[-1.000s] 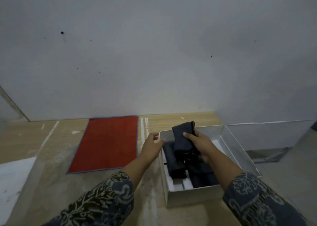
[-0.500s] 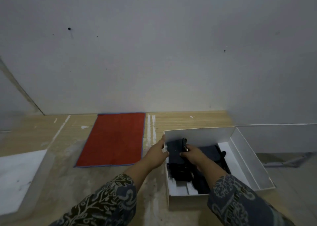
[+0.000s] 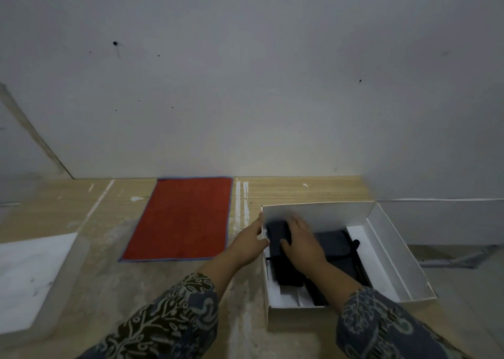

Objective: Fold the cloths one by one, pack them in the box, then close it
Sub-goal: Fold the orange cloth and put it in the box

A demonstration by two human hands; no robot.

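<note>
A white box (image 3: 294,319) sits open on the wooden table (image 3: 68,211) at about 4 o'clock in the view, its lid (image 3: 403,252) swung out toward 3 o'clock. The right hand (image 3: 301,242) lies inside the box, palm down and fingers spread flat, pressing on a folded dark cloth (image 3: 276,237) in the box's left part; it rests on the cloth rather than gripping it. A second dark cloth (image 3: 332,242) lies just beside it at 3 o'clock, also in the box. The left hand (image 3: 249,245) reaches to the box's left wall, fingers extended and touching its rim near the far corner; whether it pinches the wall cannot be told. At 10 o'clock from the box, a red cloth (image 3: 182,219) lies spread flat on the table, unfolded and well apart from both hands. A white board (image 3: 27,279) lies at 8 o'clock.
</note>
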